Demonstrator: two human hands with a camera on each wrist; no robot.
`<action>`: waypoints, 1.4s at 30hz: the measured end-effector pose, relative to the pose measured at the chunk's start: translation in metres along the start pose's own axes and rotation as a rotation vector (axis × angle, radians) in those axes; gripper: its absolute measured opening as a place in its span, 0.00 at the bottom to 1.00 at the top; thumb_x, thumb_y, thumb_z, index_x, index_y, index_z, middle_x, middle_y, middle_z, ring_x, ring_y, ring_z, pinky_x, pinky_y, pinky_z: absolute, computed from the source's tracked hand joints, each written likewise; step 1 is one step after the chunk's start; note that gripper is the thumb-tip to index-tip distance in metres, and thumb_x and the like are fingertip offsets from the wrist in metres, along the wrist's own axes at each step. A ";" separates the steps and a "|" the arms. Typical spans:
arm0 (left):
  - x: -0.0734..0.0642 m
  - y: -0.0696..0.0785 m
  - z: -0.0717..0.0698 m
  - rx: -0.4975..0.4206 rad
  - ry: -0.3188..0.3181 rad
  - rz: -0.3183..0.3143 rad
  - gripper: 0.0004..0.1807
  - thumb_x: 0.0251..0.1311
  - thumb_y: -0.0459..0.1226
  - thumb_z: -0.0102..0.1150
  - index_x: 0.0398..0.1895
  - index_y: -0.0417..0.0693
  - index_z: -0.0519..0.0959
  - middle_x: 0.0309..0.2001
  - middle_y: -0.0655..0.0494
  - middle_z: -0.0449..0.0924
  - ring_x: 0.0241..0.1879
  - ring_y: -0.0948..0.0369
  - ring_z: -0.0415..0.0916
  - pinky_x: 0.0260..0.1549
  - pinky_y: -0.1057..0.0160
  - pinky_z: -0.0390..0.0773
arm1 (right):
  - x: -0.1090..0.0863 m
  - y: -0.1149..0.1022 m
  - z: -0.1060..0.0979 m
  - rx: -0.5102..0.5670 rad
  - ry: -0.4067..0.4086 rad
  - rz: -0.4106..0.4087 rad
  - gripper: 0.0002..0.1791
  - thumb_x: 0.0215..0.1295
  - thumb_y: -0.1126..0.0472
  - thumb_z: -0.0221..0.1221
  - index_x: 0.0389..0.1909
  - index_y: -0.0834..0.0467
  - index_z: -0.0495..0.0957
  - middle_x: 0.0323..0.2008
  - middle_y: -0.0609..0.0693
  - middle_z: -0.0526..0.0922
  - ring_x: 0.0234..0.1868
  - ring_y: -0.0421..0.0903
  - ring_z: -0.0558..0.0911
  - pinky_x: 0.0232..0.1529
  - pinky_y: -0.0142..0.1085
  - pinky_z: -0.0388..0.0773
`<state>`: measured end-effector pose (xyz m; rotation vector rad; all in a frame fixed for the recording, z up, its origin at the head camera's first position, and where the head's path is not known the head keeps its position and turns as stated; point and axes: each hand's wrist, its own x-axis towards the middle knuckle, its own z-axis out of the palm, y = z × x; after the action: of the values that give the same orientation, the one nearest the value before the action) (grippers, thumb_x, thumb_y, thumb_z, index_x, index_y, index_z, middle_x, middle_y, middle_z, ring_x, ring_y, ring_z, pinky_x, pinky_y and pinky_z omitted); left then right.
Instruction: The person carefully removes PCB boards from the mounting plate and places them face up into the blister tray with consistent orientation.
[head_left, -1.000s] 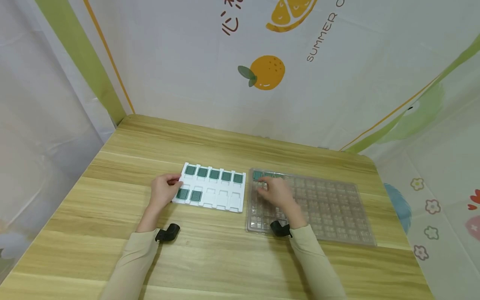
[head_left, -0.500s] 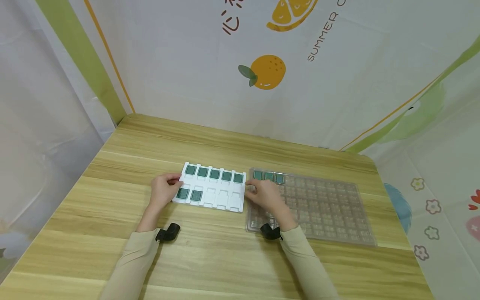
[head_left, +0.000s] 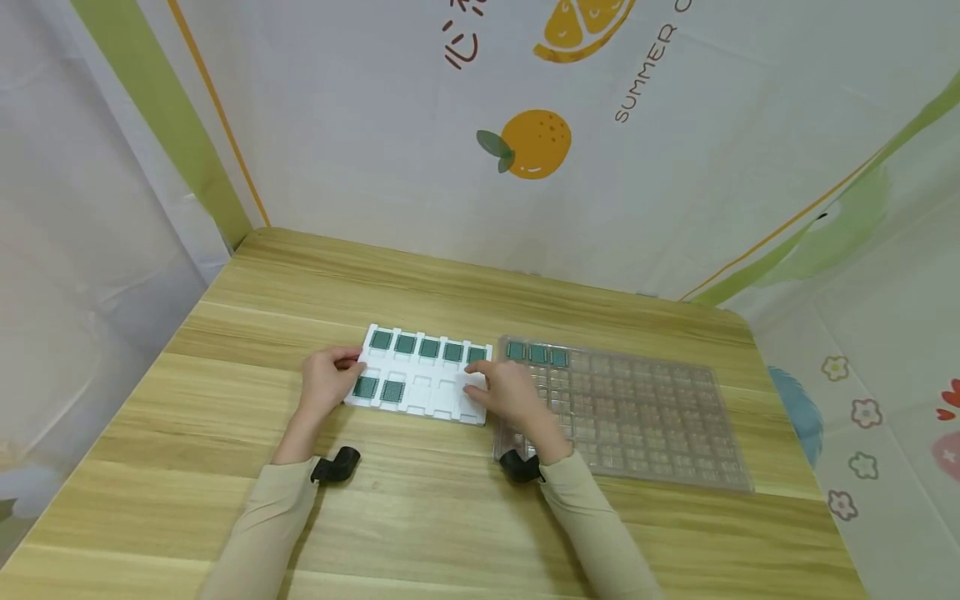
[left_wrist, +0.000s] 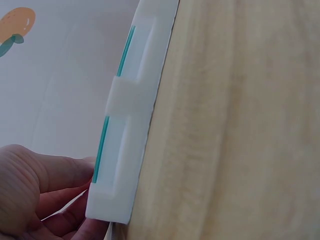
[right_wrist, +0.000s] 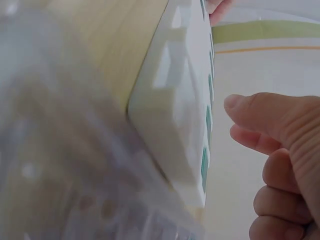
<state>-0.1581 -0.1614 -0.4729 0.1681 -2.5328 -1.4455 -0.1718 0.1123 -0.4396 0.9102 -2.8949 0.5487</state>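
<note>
Head view shows hands point(head_left: 327, 385) point(head_left: 513, 393) at the white tray's point(head_left: 427, 370) two ends.

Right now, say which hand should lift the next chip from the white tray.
Probably the right hand: it looks empty over the white tray, near the clear tray; the left hand grips the white tray's edge.

The table over there has a yellowish, streaky wood-grain top point(head_left: 435, 525), its far corners rounded off. Two trays lie on it, a white one point(head_left: 388, 367) on the person's left and a longer, see-through plastic one point(head_left: 637, 417) just beside it on the right, a narrow strip of wood between them.
</note>
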 end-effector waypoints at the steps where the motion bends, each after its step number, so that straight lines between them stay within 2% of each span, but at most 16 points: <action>1: 0.000 0.000 0.000 0.000 0.000 -0.002 0.11 0.50 0.23 0.60 0.38 0.25 0.81 0.33 0.33 0.81 0.31 0.50 0.77 0.25 0.79 0.69 | 0.001 -0.001 0.001 -0.005 -0.002 -0.004 0.13 0.57 0.56 0.65 0.42 0.57 0.83 0.09 0.39 0.60 0.12 0.34 0.55 0.15 0.26 0.50; 11: 0.000 0.000 0.000 -0.001 -0.003 -0.008 0.11 0.50 0.23 0.60 0.39 0.25 0.81 0.33 0.33 0.81 0.31 0.50 0.77 0.25 0.79 0.69 | 0.008 -0.014 0.010 0.011 0.006 -0.079 0.13 0.57 0.56 0.65 0.41 0.58 0.83 0.09 0.39 0.61 0.13 0.33 0.55 0.14 0.24 0.48; 18: 0.000 -0.001 0.000 -0.003 -0.001 -0.005 0.11 0.50 0.23 0.60 0.39 0.25 0.80 0.33 0.33 0.81 0.32 0.49 0.78 0.25 0.79 0.69 | 0.013 -0.021 0.013 0.002 -0.005 -0.091 0.14 0.57 0.55 0.65 0.42 0.57 0.82 0.09 0.40 0.62 0.13 0.33 0.56 0.15 0.25 0.50; 22: 0.000 -0.001 0.000 -0.007 -0.001 0.000 0.11 0.50 0.22 0.60 0.39 0.25 0.80 0.33 0.33 0.81 0.32 0.48 0.78 0.25 0.79 0.68 | 0.015 -0.027 0.014 0.007 -0.025 -0.092 0.14 0.58 0.55 0.64 0.43 0.57 0.82 0.10 0.39 0.60 0.13 0.33 0.56 0.15 0.25 0.52; 30: 0.000 0.000 0.000 0.002 -0.001 0.000 0.11 0.51 0.23 0.60 0.39 0.25 0.81 0.33 0.33 0.81 0.33 0.47 0.78 0.25 0.78 0.69 | 0.020 -0.038 0.019 0.015 -0.014 -0.146 0.14 0.57 0.55 0.64 0.42 0.56 0.82 0.10 0.37 0.56 0.13 0.33 0.55 0.15 0.26 0.53; 35: -0.001 0.001 -0.001 0.003 -0.005 0.006 0.11 0.51 0.23 0.60 0.39 0.25 0.80 0.34 0.32 0.81 0.33 0.45 0.79 0.25 0.78 0.69 | 0.024 -0.044 0.025 0.038 -0.038 -0.135 0.14 0.57 0.54 0.64 0.42 0.55 0.83 0.09 0.37 0.54 0.12 0.33 0.54 0.15 0.26 0.54; 42: -0.001 0.002 -0.002 0.000 0.005 0.014 0.11 0.50 0.23 0.60 0.38 0.24 0.80 0.33 0.32 0.81 0.31 0.47 0.79 0.24 0.78 0.69 | 0.031 -0.052 0.032 0.002 -0.042 -0.140 0.15 0.57 0.51 0.64 0.41 0.55 0.83 0.08 0.38 0.61 0.13 0.33 0.58 0.17 0.27 0.62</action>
<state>-0.1565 -0.1615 -0.4704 0.1535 -2.5247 -1.4384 -0.1665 0.0445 -0.4477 1.1272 -2.8379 0.5267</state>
